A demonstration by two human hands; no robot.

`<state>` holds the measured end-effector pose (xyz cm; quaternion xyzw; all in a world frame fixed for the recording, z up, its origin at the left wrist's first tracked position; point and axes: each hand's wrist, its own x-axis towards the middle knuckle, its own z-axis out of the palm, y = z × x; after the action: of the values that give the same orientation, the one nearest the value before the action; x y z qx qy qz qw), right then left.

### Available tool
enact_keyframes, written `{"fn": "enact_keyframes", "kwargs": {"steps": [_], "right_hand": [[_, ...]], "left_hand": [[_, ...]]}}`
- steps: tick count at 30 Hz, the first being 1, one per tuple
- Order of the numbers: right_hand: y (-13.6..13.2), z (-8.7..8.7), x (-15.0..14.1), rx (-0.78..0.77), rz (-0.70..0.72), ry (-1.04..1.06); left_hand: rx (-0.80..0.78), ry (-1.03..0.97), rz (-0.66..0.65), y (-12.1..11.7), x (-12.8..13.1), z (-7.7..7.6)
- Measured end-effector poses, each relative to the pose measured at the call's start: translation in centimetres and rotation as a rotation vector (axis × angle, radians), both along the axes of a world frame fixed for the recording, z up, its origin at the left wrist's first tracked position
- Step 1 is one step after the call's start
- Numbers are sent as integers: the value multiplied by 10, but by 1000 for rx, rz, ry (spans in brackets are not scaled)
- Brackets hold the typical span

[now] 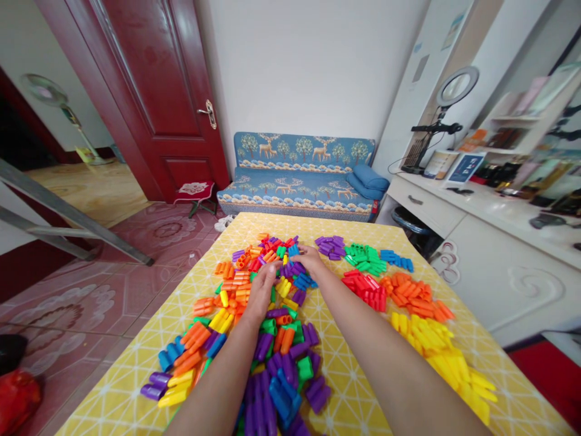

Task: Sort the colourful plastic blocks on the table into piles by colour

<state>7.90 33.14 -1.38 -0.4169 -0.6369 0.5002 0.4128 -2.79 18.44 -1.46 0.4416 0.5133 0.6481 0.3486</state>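
Bullet-shaped plastic building blocks in mixed colours form a long heap on the left and middle of the table. At the heap's far part, my right hand has its thumb and fingertips closed on a blue block. Facing it from the left is my left hand, its fingers loosely apart over orange blocks; I see nothing held in it. Yellow blocks and more blue blocks lie between and below the hands. My forearms cover part of the nearer heap.
Right of my right arm lie single-colour groups: purple blocks, green blocks, red blocks, orange blocks and yellow blocks. A patterned yellow cloth covers the table. Beyond stand a blue sofa and a white dresser.
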Motion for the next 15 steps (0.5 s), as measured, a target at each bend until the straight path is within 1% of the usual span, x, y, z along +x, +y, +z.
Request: {"fn": "enact_keyframes", "kwargs": {"steps": [4,6,11,13,15], "right_hand": [[-26,14,-2,-41,121,159],[-40,19,-4,-51,158,214],[-66,21,-3,-45,196,319],[-70,21,0,5,190,288],[-72,22,4,109,150,181]], "left_hand": [[18,0,59,1,1,0],[30,-5,62,3,2,-1],[80,-34,31,8,2,-7],[92,-36,11,9,1,-8],[100,-14,-11,9,0,-8]]}}
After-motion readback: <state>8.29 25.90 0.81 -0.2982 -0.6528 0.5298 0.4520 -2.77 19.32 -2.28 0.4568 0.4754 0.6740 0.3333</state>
